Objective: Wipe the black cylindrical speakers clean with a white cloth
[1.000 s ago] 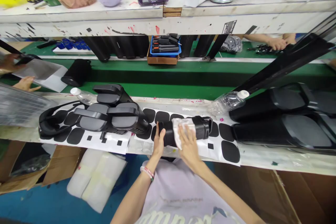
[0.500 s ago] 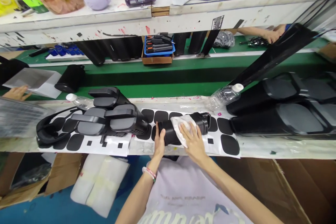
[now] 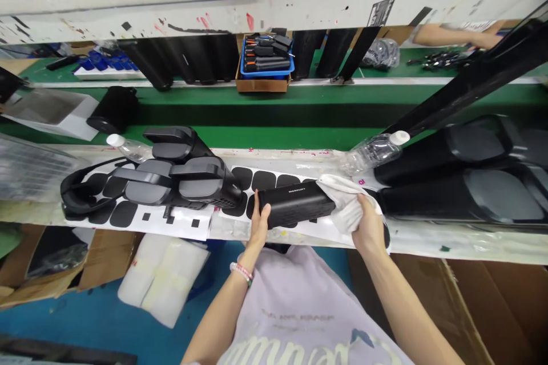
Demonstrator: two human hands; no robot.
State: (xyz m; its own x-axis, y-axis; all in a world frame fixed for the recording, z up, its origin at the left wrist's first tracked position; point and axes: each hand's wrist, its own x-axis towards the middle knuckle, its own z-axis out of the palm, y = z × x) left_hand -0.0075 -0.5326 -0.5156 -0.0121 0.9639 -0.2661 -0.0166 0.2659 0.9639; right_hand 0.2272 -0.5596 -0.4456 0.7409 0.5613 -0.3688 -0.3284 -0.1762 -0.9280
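White bench (image 3: 462, 244) under black device (image 3: 293, 206); blue floor (image 3: 85, 319).

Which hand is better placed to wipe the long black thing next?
Probably the right hand: it holds the white cloth, right at one end of the long black thing. The left hand has no cloth and touches the other end.
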